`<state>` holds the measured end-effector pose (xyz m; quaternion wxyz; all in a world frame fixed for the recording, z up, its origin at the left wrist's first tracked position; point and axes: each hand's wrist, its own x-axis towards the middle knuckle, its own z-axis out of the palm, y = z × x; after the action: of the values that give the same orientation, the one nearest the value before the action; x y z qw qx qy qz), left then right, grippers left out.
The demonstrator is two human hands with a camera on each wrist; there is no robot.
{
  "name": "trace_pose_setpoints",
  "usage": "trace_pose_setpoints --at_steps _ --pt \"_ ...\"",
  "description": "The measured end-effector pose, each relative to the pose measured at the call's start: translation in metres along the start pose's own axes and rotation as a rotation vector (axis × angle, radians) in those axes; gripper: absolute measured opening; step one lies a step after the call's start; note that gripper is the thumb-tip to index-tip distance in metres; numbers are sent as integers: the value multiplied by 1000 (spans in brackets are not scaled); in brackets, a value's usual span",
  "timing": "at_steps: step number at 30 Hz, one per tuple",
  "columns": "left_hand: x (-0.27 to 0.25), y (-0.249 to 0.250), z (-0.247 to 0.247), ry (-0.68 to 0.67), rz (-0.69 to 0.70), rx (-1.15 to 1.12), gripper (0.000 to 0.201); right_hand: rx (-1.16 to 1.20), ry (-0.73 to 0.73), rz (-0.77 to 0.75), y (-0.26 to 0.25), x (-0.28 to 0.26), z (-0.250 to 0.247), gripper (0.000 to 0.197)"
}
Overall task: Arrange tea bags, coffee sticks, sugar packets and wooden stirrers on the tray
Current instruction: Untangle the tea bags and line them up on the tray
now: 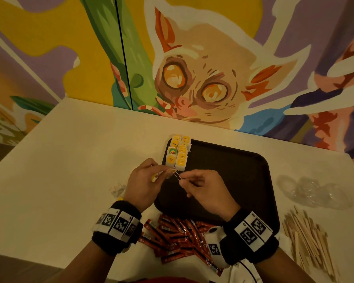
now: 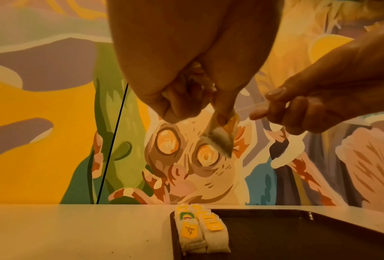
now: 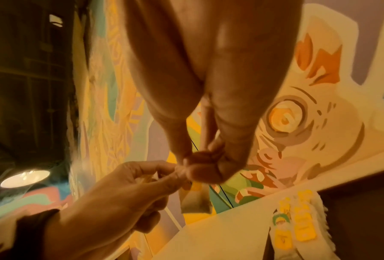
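Over the tray's near-left corner, my left hand (image 1: pixel 163 172) pinches a tea bag (image 2: pixel 218 140) that hangs from its fingertips. My right hand (image 1: pixel 182 181) pinches the bag's thin string (image 1: pixel 175 175), stretched between the two hands. Two rows of tea bags (image 1: pixel 177 153) with yellow tags lie along the left edge of the dark tray (image 1: pixel 237 172); they also show in the left wrist view as tea bags (image 2: pixel 199 228). Red coffee sticks (image 1: pixel 178 237) lie heaped on the table under my wrists. Wooden stirrers (image 1: pixel 311 244) lie piled at the right.
Crumpled clear plastic (image 1: pixel 315 194) lies right of the tray, above the stirrers. Small crumpled wrappers (image 1: pixel 118 189) sit on the white table (image 1: pixel 70 170) left of my left wrist. A painted wall stands right behind the table's far edge.
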<state>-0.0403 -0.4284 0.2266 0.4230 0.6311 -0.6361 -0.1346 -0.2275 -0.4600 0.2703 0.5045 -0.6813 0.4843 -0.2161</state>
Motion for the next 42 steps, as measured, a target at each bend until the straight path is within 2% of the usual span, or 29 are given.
trace_pose_setpoints --at_steps 4,8,13,15,18,22,28,32,37,42 --pt "-3 -2 1 -83 11 30 21 -260 -81 -60 -8 -2 -6 12" --pt "-6 -3 1 -161 52 32 11 -438 -10 -245 -17 2 -13 11" --pt "-3 2 -4 -243 153 -53 12 -452 28 -455 -17 12 -19 11" --pt "-2 7 -7 -240 169 -123 13 -393 57 -482 -14 18 -19 9" --pt "1 16 -10 -167 161 -224 14 -206 76 -367 -6 26 -16 8" --pt "5 22 -15 -17 130 -211 14 53 -21 -219 3 26 -12 20" --pt "5 19 -13 87 63 -151 14 166 -109 -169 8 23 -1 22" --pt "4 13 -9 97 12 -101 12 208 -122 -118 14 24 8 18" --pt "2 2 -3 -8 -107 0 15 100 6 -136 35 40 22 12" --pt "-3 -15 1 -48 -219 93 13 3 83 76 62 75 34 17"
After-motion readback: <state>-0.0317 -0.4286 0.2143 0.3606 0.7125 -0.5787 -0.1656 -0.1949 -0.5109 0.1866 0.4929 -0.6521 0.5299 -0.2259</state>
